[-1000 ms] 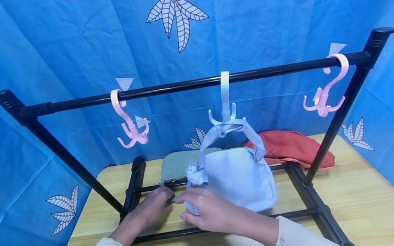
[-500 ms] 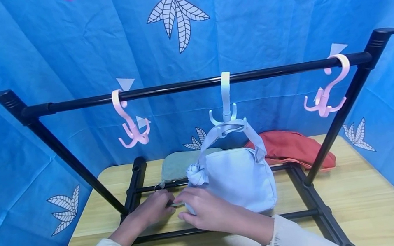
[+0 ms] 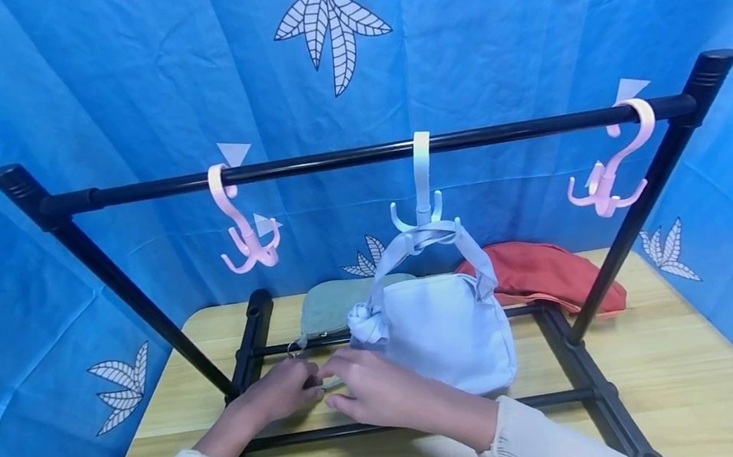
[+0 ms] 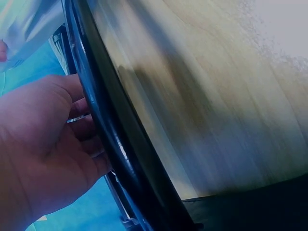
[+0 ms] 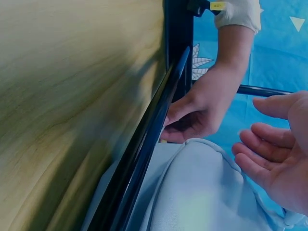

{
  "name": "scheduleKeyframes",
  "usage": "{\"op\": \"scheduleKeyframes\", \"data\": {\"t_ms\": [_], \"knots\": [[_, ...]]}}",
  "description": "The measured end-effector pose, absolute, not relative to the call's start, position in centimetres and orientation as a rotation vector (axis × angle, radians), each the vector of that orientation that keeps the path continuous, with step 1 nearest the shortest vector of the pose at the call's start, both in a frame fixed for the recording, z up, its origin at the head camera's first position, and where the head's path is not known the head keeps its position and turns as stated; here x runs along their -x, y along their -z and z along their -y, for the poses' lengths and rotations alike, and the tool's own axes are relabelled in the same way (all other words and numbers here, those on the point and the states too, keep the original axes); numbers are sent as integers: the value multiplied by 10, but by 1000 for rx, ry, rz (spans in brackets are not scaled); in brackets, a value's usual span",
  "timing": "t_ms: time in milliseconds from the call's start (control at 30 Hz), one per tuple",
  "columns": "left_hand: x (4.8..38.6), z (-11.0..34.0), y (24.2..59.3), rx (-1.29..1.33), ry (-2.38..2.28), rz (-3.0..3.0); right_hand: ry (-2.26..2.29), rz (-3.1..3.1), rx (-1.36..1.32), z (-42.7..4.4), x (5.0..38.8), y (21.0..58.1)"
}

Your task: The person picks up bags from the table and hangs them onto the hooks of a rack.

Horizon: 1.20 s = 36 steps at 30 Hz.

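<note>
In the head view my left hand (image 3: 286, 388) has its fingers curled and pinches a thin green strap (image 3: 331, 382), mostly hidden by the hands. Just behind it lies a sage green zip pouch (image 3: 328, 304) with a metal ring (image 3: 293, 348) at its near left corner. Close by, my right hand (image 3: 376, 385) hovers in front of a light blue handbag (image 3: 450, 333); its fingers are loosely bent and hold nothing, as the right wrist view shows. The bag's knotted handle hangs on a pale blue hook (image 3: 423, 182), its base low by the table.
A black rack's top bar (image 3: 330, 161) carries two pink hooks, one at the left (image 3: 247, 232) and one at the right (image 3: 606, 177). Lower bars (image 3: 310, 436) cross before and behind the hands. A red pouch (image 3: 542, 275) lies back right on the wooden table (image 3: 690, 363).
Both hands have shifted slightly left and stay close together. More of the ring by the green pouch shows now. The handbag and hooks stay put.
</note>
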State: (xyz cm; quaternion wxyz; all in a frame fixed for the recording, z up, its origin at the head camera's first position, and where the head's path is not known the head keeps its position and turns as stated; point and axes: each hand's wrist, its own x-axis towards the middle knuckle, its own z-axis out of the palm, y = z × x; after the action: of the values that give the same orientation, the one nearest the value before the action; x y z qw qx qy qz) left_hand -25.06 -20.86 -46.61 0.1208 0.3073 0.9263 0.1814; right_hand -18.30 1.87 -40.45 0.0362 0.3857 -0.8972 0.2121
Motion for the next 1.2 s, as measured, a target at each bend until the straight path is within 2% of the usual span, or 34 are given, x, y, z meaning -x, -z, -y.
{"op": "scheduleKeyframes", "data": {"t_ms": [967, 1200], "knots": [[239, 229, 451, -827, -645, -2701, -132, 2824, -1085, 12, 188, 413], [236, 231, 446, -781, -673, -2691, -135, 2869, -1083, 14, 190, 417]]}}
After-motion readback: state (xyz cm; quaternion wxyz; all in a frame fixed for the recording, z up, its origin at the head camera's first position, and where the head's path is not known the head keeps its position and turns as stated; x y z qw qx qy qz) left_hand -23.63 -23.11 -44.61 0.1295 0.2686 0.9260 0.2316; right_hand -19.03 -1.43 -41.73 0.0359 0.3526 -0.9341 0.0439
